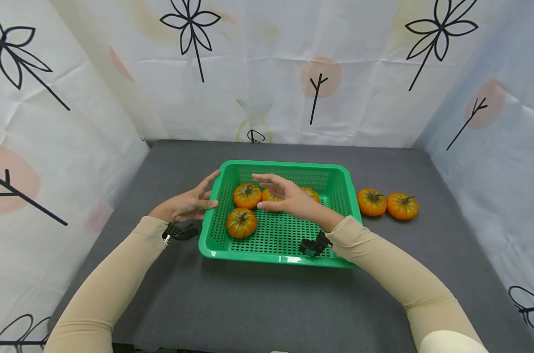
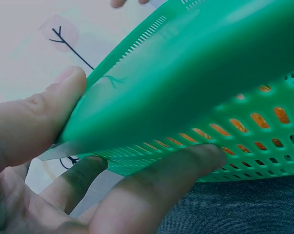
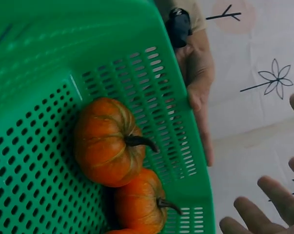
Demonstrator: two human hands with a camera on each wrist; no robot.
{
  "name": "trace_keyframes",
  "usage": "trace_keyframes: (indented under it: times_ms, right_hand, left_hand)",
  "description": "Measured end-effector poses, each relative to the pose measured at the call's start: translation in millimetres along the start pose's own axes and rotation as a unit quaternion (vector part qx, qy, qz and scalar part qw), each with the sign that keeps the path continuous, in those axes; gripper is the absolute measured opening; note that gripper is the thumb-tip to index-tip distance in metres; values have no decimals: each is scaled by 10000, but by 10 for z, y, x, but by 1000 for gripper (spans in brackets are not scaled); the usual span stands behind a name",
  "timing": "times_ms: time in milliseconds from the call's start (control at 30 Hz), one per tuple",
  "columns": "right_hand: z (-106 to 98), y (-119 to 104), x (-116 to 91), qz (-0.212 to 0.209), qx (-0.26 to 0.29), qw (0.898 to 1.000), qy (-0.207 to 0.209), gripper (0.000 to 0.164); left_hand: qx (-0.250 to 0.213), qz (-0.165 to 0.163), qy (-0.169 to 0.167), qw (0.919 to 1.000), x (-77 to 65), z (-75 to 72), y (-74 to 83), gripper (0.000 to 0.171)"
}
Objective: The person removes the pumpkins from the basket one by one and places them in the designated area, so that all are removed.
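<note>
A green plastic basket (image 1: 275, 261) with perforated walls stands on the table with several small orange pumpkins inside. My left hand (image 1: 189, 201) holds its left rim; in the left wrist view the thumb (image 2: 64, 97) lies against the rim and the fingers reach under it along the holed side wall. Over the basket hovers my right hand (image 1: 289, 196), fingers spread and nothing in them, partly covering a pumpkin (image 1: 270, 195) behind it. Two more pumpkins, one at the back left (image 1: 247, 196) and one in front of it (image 1: 241, 223), sit near the left wall.
To the right of the basket, two pumpkins, the nearer one (image 1: 371, 202) and the farther one (image 1: 402, 206), stand side by side on the dark grey table (image 1: 249, 304). Patterned white cloth (image 1: 267, 73) hangs behind and along both sides.
</note>
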State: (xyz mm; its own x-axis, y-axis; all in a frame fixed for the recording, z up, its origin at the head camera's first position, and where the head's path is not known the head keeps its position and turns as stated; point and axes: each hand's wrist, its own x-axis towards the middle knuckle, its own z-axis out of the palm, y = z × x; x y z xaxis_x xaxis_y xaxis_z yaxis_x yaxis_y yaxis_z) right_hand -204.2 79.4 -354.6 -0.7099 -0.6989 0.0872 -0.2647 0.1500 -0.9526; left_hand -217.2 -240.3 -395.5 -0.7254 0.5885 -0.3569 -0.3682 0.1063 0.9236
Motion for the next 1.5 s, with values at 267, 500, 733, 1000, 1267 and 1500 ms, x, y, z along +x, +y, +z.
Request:
trace_keyframes:
  times_ms: [267,500,733,1000,1267,1500]
  right_hand:
    - [76,111,167,251,-235,9961,-808,65]
    - [124,220,266,459,-346,9888,-1378,68]
    - [177,312,355,585,-726,9806,-1721,78]
    - [225,429,399,598,-1033,9756,-1845,86]
    - [273,505,415,602,-1350,9721,-1822,85]
    - [299,563,431,597,-1461,9704,-1831,84]
  left_hand:
    - [-7,-2,-16,10000,1,5,-8,97]
    - [-69,9,-45,10000,10,8,1,97]
    - [-85,24,-59,9999,15,-2,-12,96]
    - [-50,21,-79,10000,13,-6,-9,97]
    - [43,11,-67,10000,8,0,5,97]
    - [76,14,-44,10000,19,3,-2,97]
